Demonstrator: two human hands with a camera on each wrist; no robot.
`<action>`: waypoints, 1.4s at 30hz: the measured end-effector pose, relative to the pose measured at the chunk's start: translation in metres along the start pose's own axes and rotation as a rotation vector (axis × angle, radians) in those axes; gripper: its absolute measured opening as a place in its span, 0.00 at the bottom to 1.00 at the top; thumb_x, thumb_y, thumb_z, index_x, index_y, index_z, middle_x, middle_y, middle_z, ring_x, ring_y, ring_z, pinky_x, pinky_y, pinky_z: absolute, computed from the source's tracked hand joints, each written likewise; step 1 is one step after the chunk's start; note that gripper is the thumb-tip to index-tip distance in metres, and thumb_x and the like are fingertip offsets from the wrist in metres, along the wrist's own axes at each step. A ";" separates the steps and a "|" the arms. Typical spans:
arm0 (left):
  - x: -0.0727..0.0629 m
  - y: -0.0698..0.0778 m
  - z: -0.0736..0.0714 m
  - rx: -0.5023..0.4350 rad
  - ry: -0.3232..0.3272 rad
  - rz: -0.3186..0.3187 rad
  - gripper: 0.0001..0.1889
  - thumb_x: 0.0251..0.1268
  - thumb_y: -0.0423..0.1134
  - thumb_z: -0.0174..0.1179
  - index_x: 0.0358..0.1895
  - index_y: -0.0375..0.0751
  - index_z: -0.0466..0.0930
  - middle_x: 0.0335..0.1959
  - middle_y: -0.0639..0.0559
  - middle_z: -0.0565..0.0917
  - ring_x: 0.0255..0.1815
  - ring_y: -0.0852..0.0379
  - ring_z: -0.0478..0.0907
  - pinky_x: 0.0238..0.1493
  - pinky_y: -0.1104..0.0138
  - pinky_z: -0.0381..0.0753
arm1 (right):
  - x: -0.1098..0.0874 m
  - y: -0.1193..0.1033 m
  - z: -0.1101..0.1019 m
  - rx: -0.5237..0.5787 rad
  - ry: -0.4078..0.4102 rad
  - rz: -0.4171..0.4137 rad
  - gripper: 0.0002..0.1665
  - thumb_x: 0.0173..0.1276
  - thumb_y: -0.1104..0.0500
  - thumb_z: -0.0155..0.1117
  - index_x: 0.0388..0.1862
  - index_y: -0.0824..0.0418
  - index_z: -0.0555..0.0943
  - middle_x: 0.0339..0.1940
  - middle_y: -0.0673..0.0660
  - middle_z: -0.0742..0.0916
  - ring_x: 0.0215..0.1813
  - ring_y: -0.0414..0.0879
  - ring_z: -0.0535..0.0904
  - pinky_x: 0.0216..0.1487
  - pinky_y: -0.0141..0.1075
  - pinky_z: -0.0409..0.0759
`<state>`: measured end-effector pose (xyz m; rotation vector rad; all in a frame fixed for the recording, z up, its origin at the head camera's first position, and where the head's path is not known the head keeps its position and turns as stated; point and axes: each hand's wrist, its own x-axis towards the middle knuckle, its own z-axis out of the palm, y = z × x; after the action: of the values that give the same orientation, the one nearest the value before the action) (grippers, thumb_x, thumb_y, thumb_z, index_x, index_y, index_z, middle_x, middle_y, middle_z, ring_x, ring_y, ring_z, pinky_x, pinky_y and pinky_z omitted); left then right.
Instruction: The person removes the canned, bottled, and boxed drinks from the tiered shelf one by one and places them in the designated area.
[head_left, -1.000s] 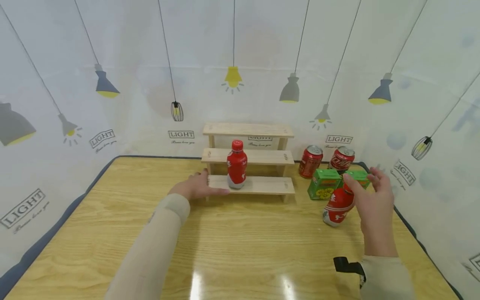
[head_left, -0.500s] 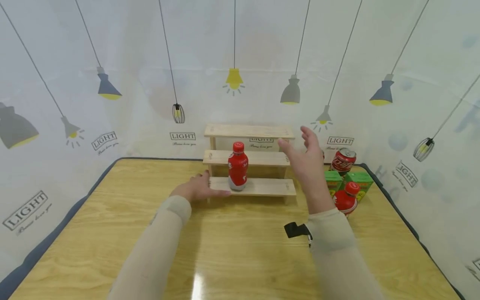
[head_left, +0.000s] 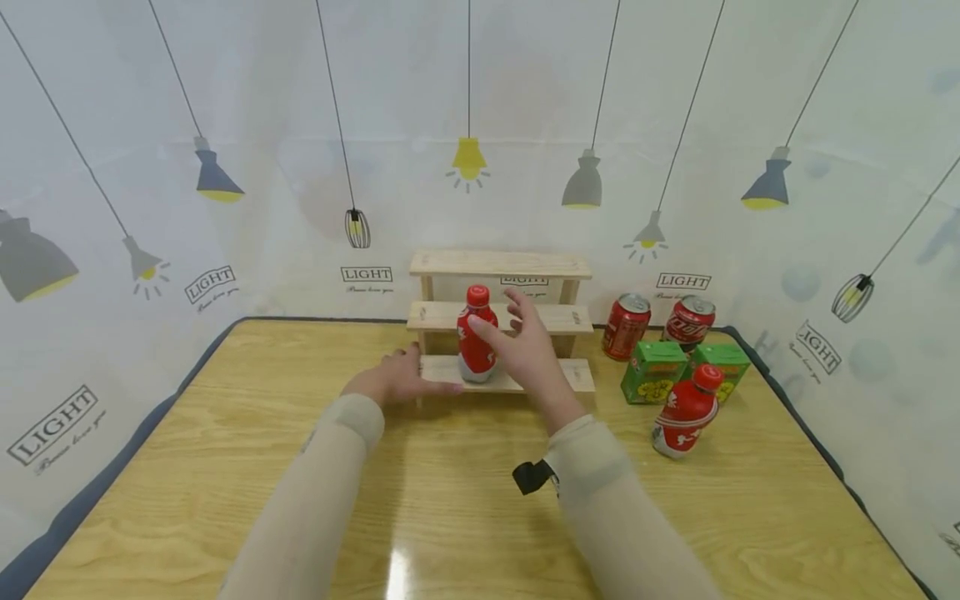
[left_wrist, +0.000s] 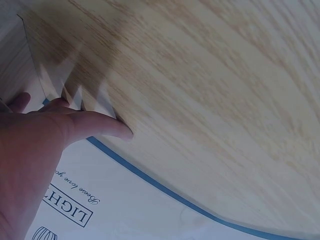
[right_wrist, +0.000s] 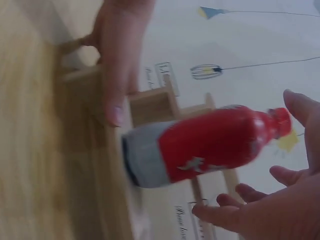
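Observation:
A three-tier wooden step shelf stands at the back of the table. On its lowest tier a red plastic bottle with a white base stands upright. My left hand grips the left end of that tier, its thumb along the front edge. Just right of the bottle is my right hand, fingers spread and thumb raised in front of the bottle's upper part. In the right wrist view, a gap shows between the bottle and most of the right hand; thumb contact is unclear.
Right of the shelf stand two red cans, two green cartons and another red bottle, on the wooden table. Behind is a white backdrop printed with lamps.
My right hand has moved left from above the bottle at the right to beside the bottle on the shelf. The left hand has stayed at the shelf's end.

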<state>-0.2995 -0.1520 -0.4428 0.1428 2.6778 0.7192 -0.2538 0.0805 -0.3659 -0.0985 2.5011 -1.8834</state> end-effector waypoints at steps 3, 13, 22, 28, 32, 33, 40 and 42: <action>0.000 0.000 0.001 0.002 0.005 -0.008 0.76 0.39 0.92 0.61 0.87 0.43 0.48 0.85 0.34 0.61 0.84 0.30 0.60 0.81 0.34 0.64 | 0.001 0.011 0.011 0.047 -0.032 -0.004 0.53 0.72 0.42 0.74 0.87 0.43 0.56 0.84 0.60 0.68 0.84 0.61 0.66 0.80 0.61 0.72; 0.004 -0.001 0.002 0.039 0.022 -0.004 0.77 0.40 0.92 0.59 0.86 0.39 0.48 0.84 0.31 0.62 0.83 0.30 0.62 0.81 0.35 0.66 | 0.006 0.028 0.029 0.018 0.001 0.019 0.47 0.75 0.42 0.70 0.85 0.48 0.59 0.82 0.61 0.73 0.79 0.61 0.73 0.80 0.61 0.73; 0.002 0.001 0.000 0.028 0.017 -0.006 0.77 0.40 0.92 0.60 0.86 0.40 0.49 0.84 0.31 0.62 0.83 0.29 0.62 0.80 0.34 0.66 | 0.008 0.029 0.031 -0.020 0.023 0.025 0.45 0.75 0.43 0.71 0.83 0.48 0.61 0.80 0.62 0.75 0.78 0.61 0.75 0.78 0.61 0.75; 0.003 0.000 0.002 0.015 0.029 0.019 0.75 0.42 0.90 0.62 0.86 0.39 0.49 0.83 0.29 0.63 0.82 0.28 0.63 0.80 0.34 0.66 | 0.003 0.027 0.031 -0.012 0.038 0.034 0.45 0.75 0.44 0.72 0.83 0.48 0.61 0.80 0.62 0.75 0.78 0.61 0.75 0.79 0.60 0.75; 0.003 -0.002 0.004 0.004 0.032 0.036 0.74 0.43 0.89 0.63 0.85 0.40 0.51 0.82 0.30 0.65 0.81 0.29 0.66 0.78 0.35 0.69 | -0.004 0.027 0.030 0.006 0.052 0.045 0.44 0.73 0.45 0.74 0.82 0.46 0.64 0.79 0.60 0.76 0.76 0.60 0.76 0.76 0.60 0.78; 0.003 -0.002 0.005 0.001 0.032 0.035 0.73 0.43 0.89 0.63 0.85 0.40 0.51 0.82 0.30 0.65 0.81 0.29 0.66 0.78 0.35 0.69 | -0.006 0.027 0.029 0.013 0.057 0.046 0.44 0.73 0.46 0.74 0.81 0.46 0.64 0.78 0.59 0.77 0.76 0.60 0.77 0.76 0.60 0.78; 0.000 0.003 0.002 -0.015 0.036 0.029 0.74 0.44 0.88 0.64 0.86 0.41 0.49 0.83 0.29 0.63 0.82 0.28 0.63 0.79 0.34 0.67 | -0.020 0.029 0.023 0.056 0.095 0.044 0.43 0.70 0.46 0.77 0.79 0.46 0.68 0.76 0.56 0.79 0.75 0.60 0.77 0.73 0.60 0.80; 0.000 0.003 0.002 -0.023 0.035 0.028 0.75 0.43 0.88 0.65 0.87 0.41 0.48 0.83 0.30 0.62 0.83 0.28 0.62 0.80 0.34 0.67 | -0.027 0.026 0.020 0.082 0.106 0.055 0.43 0.69 0.46 0.78 0.79 0.46 0.69 0.76 0.56 0.79 0.74 0.60 0.78 0.73 0.60 0.80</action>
<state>-0.2991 -0.1481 -0.4428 0.1640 2.7042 0.7681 -0.2274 0.0704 -0.3974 0.0723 2.4595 -2.0167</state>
